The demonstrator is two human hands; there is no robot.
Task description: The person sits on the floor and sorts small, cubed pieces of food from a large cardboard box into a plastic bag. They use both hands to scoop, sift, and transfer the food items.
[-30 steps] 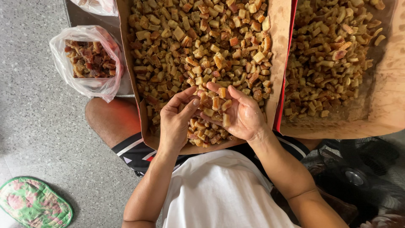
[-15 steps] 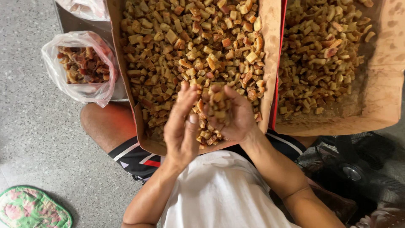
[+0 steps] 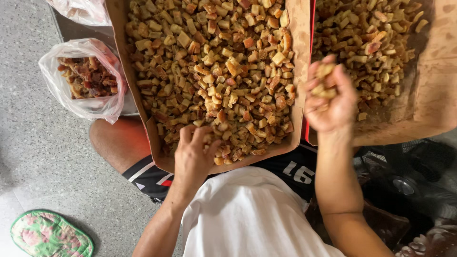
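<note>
We look down on a speckled grey stone floor (image 3: 43,157), with a floral green pad (image 3: 50,235) lying at its lower left corner. Two cardboard trays sit side by side over our lap: the left tray (image 3: 157,152) and the right tray (image 3: 438,109), each filled with small tan and reddish diced pieces (image 3: 214,71). Just left of the left tray stands a clear plastic bag (image 3: 83,78) holding darker pieces. Our left hand (image 3: 193,154) rests on the near edge of the left tray, fingers curled down into the pieces there; whether it grips any we cannot tell. Our right hand (image 3: 331,95) is raised over the seam between the trays, cupped and closed around a handful of pieces (image 3: 325,78), just beside the right tray's contents.
</note>
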